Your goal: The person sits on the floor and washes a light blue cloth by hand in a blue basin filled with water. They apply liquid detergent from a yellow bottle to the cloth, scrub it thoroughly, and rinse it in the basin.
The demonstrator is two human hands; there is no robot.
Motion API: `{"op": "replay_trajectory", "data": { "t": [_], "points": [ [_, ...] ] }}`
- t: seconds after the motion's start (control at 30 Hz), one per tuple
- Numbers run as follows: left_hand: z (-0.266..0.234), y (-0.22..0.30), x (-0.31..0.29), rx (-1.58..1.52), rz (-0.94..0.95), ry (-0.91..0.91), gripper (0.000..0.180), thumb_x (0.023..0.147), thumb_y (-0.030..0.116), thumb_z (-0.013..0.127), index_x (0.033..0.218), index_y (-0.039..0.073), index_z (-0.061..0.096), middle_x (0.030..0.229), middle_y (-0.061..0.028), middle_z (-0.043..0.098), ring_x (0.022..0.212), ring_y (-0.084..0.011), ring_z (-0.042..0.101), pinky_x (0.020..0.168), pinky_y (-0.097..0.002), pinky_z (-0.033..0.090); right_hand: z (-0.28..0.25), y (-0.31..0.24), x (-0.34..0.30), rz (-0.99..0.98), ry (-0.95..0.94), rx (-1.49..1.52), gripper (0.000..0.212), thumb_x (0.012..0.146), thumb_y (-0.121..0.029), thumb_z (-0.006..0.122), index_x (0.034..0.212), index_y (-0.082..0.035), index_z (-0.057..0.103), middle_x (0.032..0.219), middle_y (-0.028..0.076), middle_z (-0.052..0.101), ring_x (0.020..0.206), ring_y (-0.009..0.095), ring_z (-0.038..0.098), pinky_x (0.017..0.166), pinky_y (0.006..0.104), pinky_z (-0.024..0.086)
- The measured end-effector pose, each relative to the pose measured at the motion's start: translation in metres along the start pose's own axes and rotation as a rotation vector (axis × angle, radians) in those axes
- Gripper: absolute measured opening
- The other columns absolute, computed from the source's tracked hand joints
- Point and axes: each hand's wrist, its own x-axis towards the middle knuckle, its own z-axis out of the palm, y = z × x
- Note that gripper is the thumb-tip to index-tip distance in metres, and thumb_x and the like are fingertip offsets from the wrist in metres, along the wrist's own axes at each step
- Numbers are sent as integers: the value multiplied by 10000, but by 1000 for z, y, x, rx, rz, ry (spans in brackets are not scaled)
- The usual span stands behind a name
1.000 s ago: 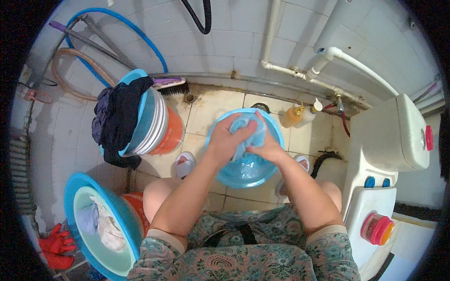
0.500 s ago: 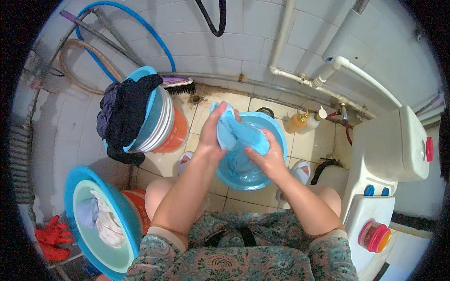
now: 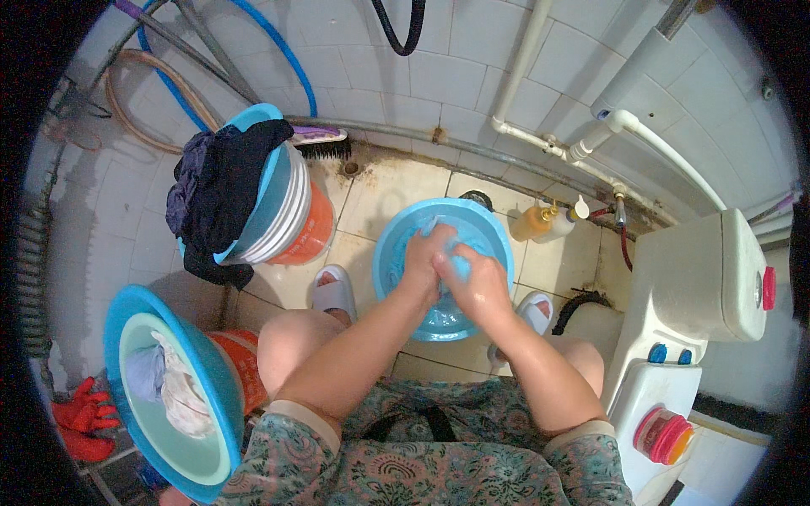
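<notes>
Blue basin (image 3: 445, 335): on the pale floor tiles between the person's feet, wet and shiny inside, apparently holding some water.
Blue cloth (image 3: 460, 267): bunched between the two hands, over the basin; mostly covered by the fingers.
Left hand (image 3: 426, 261): pressed against the other, fingers wrapped about the cloth.
Right hand (image 3: 474, 282): together with the left, clamped on the cloth, thumb side toward its partner.
Work on the cloth: seemingly midway, since it is bunched in the grip and neither spread out nor set aside; how clean it is, I cannot tell.
Inside the basin: rippled blue left of the hands, either more fabric or only water; too blurred to say.
Mint basin (image 3: 202, 465): nested in a larger blue tub (image 3: 118, 337), with a grey-blue piece (image 3: 145, 371) and a whitish piece (image 3: 186, 401) in it, out of the hands; whether finished or waiting is unclear.
Dark garments (image 3: 232, 190): draped over the striped bucket (image 3: 308, 223), apart from the hands; their stage is likewise unclear.
Pump bottles (image 3: 531, 223): just beyond the basin, untouched.
</notes>
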Motion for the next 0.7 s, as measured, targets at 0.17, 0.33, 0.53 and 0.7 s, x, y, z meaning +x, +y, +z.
{"op": "replay_trajectory", "data": {
  "t": [0.17,0.33,0.53,0.7],
  "points": [
    [-13,-21,20,-189,-127,49,317,805,333,551,962,57,565,904,-112,589,785,-235,582,725,-376,482,30,49,25,378,-5,319,361,853,-387,529,860,-32,595,712,90,610,646,212,570,636,331,452],
    [-12,24,21,-545,-177,-124,321,811,342,518,903,36,550,879,-140,601,831,-296,587,784,-424,480,28,73,26,436,60,785,466,872,-486,448,1002,-46,532,961,84,575,873,170,522,798,333,398],
    [-6,51,-16,-577,-213,-188,284,785,304,552,879,37,542,819,-119,593,747,-262,595,731,-393,496,28,70,-5,1041,-548,1195,647,831,-628,357,1143,-71,462,1075,108,568,957,242,557,838,459,422],
    [17,36,-78,-363,-197,-492,271,776,279,580,906,43,550,841,-90,585,770,-188,585,714,-328,477,32,55,-6,726,-428,1611,830,761,-731,307,1230,-56,419,1129,180,539,1031,298,539,900,486,402]
  ]
}}
